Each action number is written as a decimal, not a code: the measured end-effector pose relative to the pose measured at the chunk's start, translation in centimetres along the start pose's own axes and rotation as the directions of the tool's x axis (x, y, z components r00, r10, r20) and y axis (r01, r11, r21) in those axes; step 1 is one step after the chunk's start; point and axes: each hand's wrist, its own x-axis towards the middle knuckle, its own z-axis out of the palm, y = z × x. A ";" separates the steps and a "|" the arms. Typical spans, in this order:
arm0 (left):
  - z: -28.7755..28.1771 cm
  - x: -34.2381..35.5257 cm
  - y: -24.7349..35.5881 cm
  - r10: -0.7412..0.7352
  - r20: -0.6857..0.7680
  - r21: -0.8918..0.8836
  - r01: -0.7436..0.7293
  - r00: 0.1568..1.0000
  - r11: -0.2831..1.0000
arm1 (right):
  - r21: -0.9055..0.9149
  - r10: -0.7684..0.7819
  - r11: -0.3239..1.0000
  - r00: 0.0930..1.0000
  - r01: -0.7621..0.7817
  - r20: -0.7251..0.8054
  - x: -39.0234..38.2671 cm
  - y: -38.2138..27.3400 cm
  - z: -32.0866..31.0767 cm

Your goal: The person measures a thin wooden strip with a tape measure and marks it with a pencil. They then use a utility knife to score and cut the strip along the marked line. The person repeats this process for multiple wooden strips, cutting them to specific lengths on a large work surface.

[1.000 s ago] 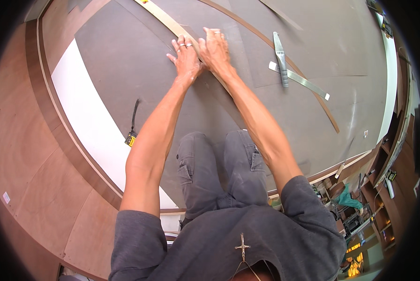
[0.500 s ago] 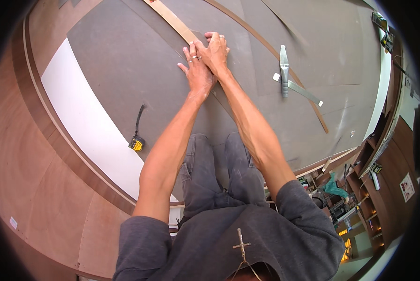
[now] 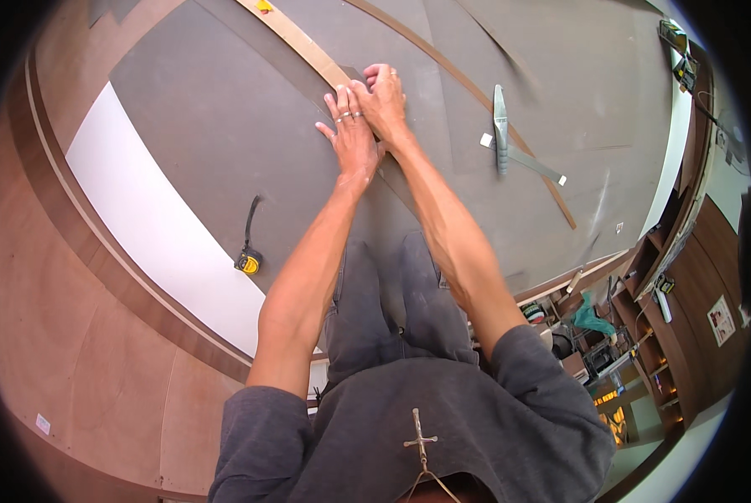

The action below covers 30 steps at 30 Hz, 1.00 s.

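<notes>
A long tan strip [image 3: 296, 38] runs from the top edge down to my hands across the large grey sheet [image 3: 225, 126]. My left hand [image 3: 354, 141] lies over the strip's near end, fingers stretched out and thumb apart. Close against it on the right, my right hand [image 3: 384, 105] has its fingers curled, with its thumb side by the left fingertips. Whatever its fingers close on is hidden. A small yellow piece [image 3: 263, 6] sits on the strip near the top edge. Off to the right, a grey-handled tool with a flat blade [image 3: 500, 130] lies across a short metal strip [image 3: 530, 162].
A black and yellow tape measure [image 3: 248, 261] rests left of my forearms. A thin brown strip [image 3: 451, 71] crosses the sheet on the right. White board [image 3: 141, 184] and a curved wooden edge [image 3: 82, 205] border the left. Shelves with tools [image 3: 598, 344] stand at lower right.
The view has shifted slightly, so the tape measure and tool appear moved in the picture. Both hands remain together at the tan strip's end, and the yellow piece on it shows more.
</notes>
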 end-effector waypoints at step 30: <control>-0.6 0.1 0.7 0.022 -0.027 0.108 -0.019 0.999 0.994 | -0.190 0.082 0.978 0.995 -0.092 -0.059 -23.4 16.6 -17.1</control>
